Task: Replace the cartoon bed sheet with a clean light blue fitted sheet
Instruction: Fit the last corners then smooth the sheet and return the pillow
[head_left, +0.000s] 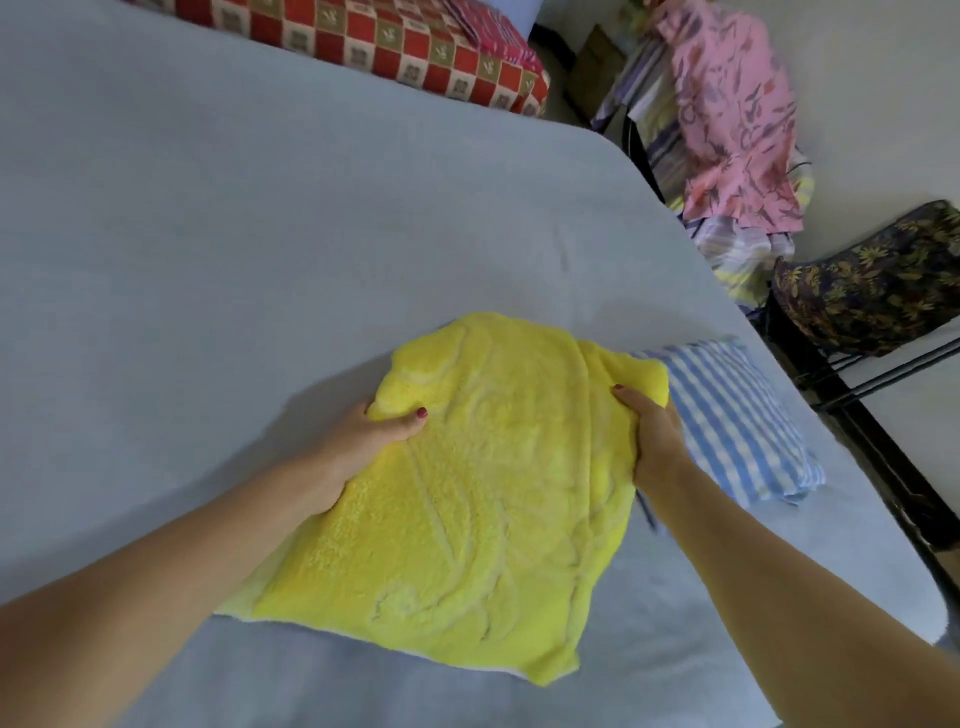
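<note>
A light blue fitted sheet covers the whole mattress, smooth and flat. On it lies a yellow terry-covered pillow near the front right of the bed. My left hand grips the pillow's left edge, thumb on top. My right hand grips its upper right corner. Partly under that corner lies a folded blue-and-white checked cloth. No cartoon sheet is in sight.
A red-and-cream checked blanket lies at the head of the bed. Past the right edge, a rack holds pink floral and striped fabrics. A dark floral cushion sits on a black metal frame beside the bed.
</note>
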